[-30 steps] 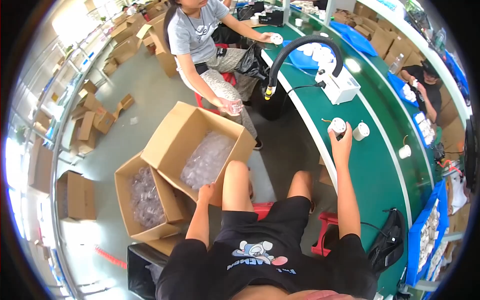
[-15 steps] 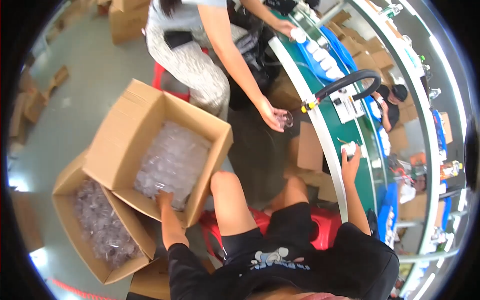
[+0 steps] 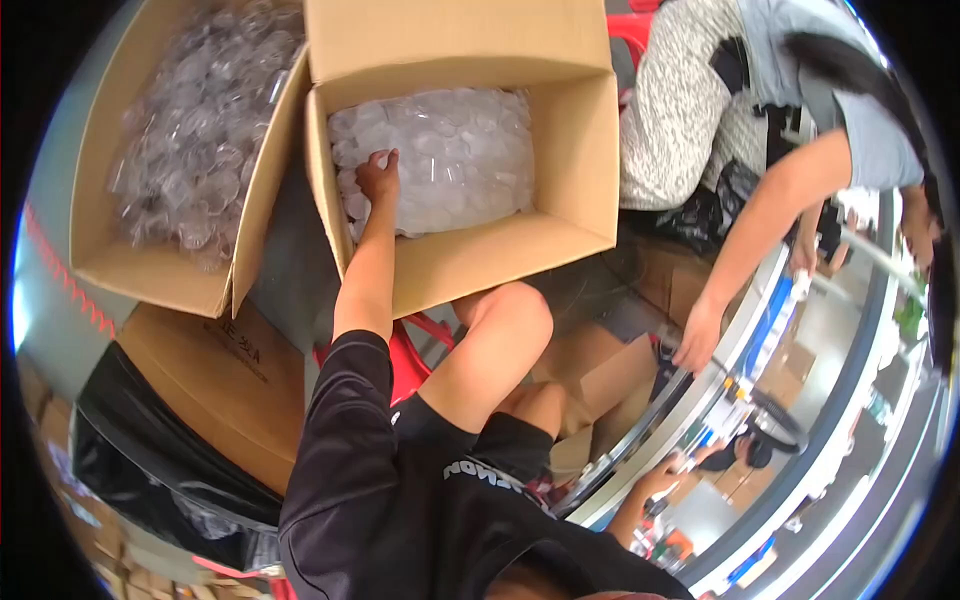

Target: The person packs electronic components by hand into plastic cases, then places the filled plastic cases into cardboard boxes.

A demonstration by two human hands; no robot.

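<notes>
My left hand (image 3: 377,177) is at the left side of an open cardboard box (image 3: 470,268), its fingers curled in at the top of a pile of translucent plastic pieces (image 3: 445,160). Whether a piece sits between thumb and fingers cannot be made out. At the lower right, my right hand (image 3: 655,482) is over the workbench edge, closed around a small whitish part (image 3: 682,462), seen small and partly blurred.
A second cardboard box (image 3: 160,285) with clear plastic cups stands left. A closed carton (image 3: 215,370) and black plastic bag (image 3: 150,470) lie below it. A co-worker's hand (image 3: 700,338) is by the bench edge, near a black curved hose (image 3: 775,415).
The view has turned toward the boxes, which now fill the upper left. My left hand stays at the translucent pieces. The co-worker's nearer hand, earlier holding a clear cup, is now at the bench edge.
</notes>
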